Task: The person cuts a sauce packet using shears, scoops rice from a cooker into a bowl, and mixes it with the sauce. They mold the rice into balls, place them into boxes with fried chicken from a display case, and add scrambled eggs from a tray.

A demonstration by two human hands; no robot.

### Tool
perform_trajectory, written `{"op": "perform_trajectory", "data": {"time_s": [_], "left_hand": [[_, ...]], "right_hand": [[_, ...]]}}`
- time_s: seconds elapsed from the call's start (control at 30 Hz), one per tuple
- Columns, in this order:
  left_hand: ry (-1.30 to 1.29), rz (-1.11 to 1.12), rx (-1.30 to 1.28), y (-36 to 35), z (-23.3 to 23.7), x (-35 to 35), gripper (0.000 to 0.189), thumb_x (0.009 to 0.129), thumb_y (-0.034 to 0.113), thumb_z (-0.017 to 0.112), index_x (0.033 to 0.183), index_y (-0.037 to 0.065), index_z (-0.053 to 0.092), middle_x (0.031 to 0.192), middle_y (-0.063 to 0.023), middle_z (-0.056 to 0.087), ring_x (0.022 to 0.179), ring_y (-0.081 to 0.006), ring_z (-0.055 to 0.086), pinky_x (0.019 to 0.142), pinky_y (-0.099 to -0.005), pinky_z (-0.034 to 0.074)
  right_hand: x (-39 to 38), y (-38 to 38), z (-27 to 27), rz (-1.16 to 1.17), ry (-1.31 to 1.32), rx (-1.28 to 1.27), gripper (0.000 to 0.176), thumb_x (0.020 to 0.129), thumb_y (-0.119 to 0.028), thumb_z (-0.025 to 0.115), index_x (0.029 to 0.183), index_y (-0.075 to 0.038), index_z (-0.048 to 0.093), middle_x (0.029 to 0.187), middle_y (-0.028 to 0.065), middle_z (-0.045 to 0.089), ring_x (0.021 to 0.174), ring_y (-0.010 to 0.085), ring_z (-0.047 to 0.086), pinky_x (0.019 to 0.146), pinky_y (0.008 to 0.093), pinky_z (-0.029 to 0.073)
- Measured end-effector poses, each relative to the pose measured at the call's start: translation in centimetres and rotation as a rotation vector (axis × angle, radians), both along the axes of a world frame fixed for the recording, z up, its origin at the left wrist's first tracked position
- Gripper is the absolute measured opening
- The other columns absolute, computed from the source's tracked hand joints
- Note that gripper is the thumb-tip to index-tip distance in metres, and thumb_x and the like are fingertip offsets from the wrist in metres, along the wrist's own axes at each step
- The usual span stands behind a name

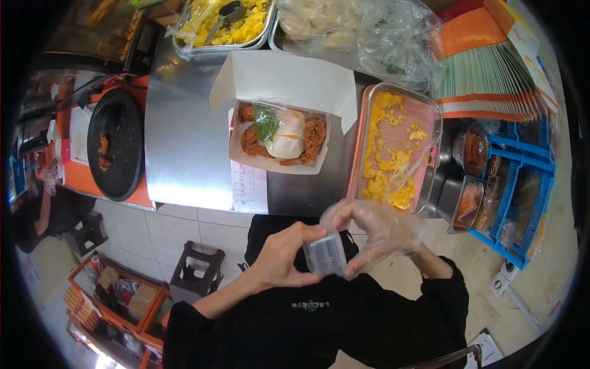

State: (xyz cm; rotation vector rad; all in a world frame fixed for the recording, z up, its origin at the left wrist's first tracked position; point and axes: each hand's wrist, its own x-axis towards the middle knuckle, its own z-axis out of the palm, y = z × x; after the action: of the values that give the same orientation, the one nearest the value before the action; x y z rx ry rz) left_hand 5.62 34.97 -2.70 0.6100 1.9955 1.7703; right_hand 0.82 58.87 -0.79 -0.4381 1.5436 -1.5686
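Close to my chest, both hands grip a small clear plastic container (326, 253). My left hand (284, 257) is bare and wraps its left side. My right hand (376, 229) wears a thin clear plastic glove and pinches the container from the right and top. On the steel counter (184, 141) ahead stands an open white takeaway box (279, 117) with fried chicken pieces, a bagged portion of rice and some green leaves inside. Neither hand touches the box.
A pink-rimmed tray (396, 147) of yellow crumbs lies right of the box. Farther back is a steel pan of yellow food with a scoop (230, 21) and plastic bags (369, 31). Blue racks with sauce tubs (504, 178) stand at right, a round black pan (117, 144) at left.
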Motion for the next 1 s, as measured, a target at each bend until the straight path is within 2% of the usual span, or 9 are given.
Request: {"op": "perform_trajectory", "data": {"time_s": [0.07, 0.17, 0.2, 0.3, 0.5, 0.8, 0.87, 0.93, 1.0], "left_hand": [[-0.04, -0.122, 0.015, -1.3, -0.4, 0.9, 0.067, 0.057, 0.011, 0.082, 0.118, 0.004, 0.055, 0.112, -0.0136, 0.06, 0.104, -0.0306, 0.06, 0.088, -0.0368, 0.05], [-0.059, -0.242, 0.045, -3.1, -2.5, 1.3, 0.066, 0.058, 0.01, 0.08, 0.119, 0.006, 0.055, 0.114, -0.0127, 0.06, 0.106, -0.0298, 0.059, 0.088, -0.0366, 0.05], [-0.081, -0.27, 0.063, -3.4, -2.9, 1.4, 0.067, 0.059, 0.01, 0.079, 0.122, 0.007, 0.054, 0.116, -0.0116, 0.059, 0.106, -0.0303, 0.059, 0.088, -0.0374, 0.05], [-0.107, -0.374, 0.049, -3.4, -2.8, 0.6, 0.07, 0.06, 0.01, 0.079, 0.124, 0.007, 0.051, 0.117, -0.0115, 0.058, 0.106, -0.0311, 0.058, 0.089, -0.0385, 0.049], [-0.161, -0.429, 0.057, -3.5, -2.9, 0.7, 0.068, 0.063, 0.011, 0.079, 0.124, 0.007, 0.051, 0.114, -0.0118, 0.058, 0.104, -0.0314, 0.058, 0.088, -0.0384, 0.049], [-0.131, -0.346, 0.091, -3.9, -3.3, 2.0, 0.068, 0.062, 0.012, 0.08, 0.124, 0.007, 0.051, 0.116, -0.0115, 0.059, 0.106, -0.0307, 0.058, 0.091, -0.0391, 0.049], [-0.137, -0.333, 0.09, -3.8, -3.5, 2.0, 0.069, 0.062, 0.012, 0.08, 0.124, 0.007, 0.051, 0.116, -0.0117, 0.058, 0.106, -0.0308, 0.058, 0.09, -0.0392, 0.049], [-0.141, -0.331, 0.076, -3.7, -3.5, 1.9, 0.07, 0.062, 0.012, 0.08, 0.125, 0.006, 0.05, 0.115, -0.0121, 0.058, 0.106, -0.0312, 0.058, 0.09, -0.0392, 0.05], [-0.211, -0.219, 0.075, -3.3, -3.4, 2.2, 0.072, 0.061, 0.011, 0.08, 0.126, 0.007, 0.05, 0.114, -0.0123, 0.058, 0.105, -0.0315, 0.058, 0.091, -0.0385, 0.049]], "right_hand": [[2.6, -0.8, -2.1, -0.065, -0.089, -0.127, 0.07, 0.061, -0.035, 0.088, 0.115, -0.006, 0.052, 0.115, 0.0119, 0.056, 0.106, 0.0264, 0.057, 0.091, 0.0347, 0.046], [3.2, -1.7, -2.9, 0.035, 0.199, 0.013, 0.056, 0.062, -0.021, 0.089, 0.105, -0.009, 0.055, 0.105, 0.0058, 0.062, 0.099, 0.0234, 0.06, 0.083, 0.0342, 0.049], [3.7, -2.1, -2.4, -0.001, 0.154, 0.052, 0.051, 0.063, -0.024, 0.087, 0.103, -0.01, 0.057, 0.104, 0.0059, 0.059, 0.097, 0.0237, 0.06, 0.083, 0.0329, 0.048], [4.4, -2.1, -3.4, -0.006, 0.329, 0.007, 0.045, 0.063, -0.02, 0.085, 0.098, -0.011, 0.058, 0.099, 0.0045, 0.059, 0.093, 0.0242, 0.061, 0.077, 0.0337, 0.048], [3.8, -2.7, -1.9, 0.125, 0.405, 0.063, 0.038, 0.062, -0.019, 0.084, 0.089, -0.011, 0.059, 0.091, 0.0041, 0.058, 0.085, 0.025, 0.061, 0.072, 0.0362, 0.049], [5.4, -2.8, -1.6, -0.017, 0.632, 0.064, 0.035, 0.066, -0.015, 0.081, 0.092, -0.009, 0.058, 0.087, 0.0076, 0.06, 0.084, 0.0267, 0.061, 0.068, 0.0352, 0.051], [5.2, -2.6, -1.6, 0.022, 0.645, 0.069, 0.038, 0.066, -0.015, 0.081, 0.095, -0.008, 0.057, 0.09, 0.0095, 0.06, 0.085, 0.0285, 0.061, 0.069, 0.0355, 0.051], [4.9, -2.5, -1.3, 0.055, 0.588, 0.111, 0.041, 0.068, -0.015, 0.081, 0.1, -0.007, 0.056, 0.094, 0.0105, 0.059, 0.087, 0.0283, 0.061, 0.07, 0.0354, 0.051], [3.9, -2.7, -0.2, 0.08, 0.473, 0.189, 0.044, 0.072, -0.015, 0.08, 0.107, -0.006, 0.054, 0.101, 0.0106, 0.059, 0.09, 0.0261, 0.061, 0.073, 0.035, 0.051]]}}
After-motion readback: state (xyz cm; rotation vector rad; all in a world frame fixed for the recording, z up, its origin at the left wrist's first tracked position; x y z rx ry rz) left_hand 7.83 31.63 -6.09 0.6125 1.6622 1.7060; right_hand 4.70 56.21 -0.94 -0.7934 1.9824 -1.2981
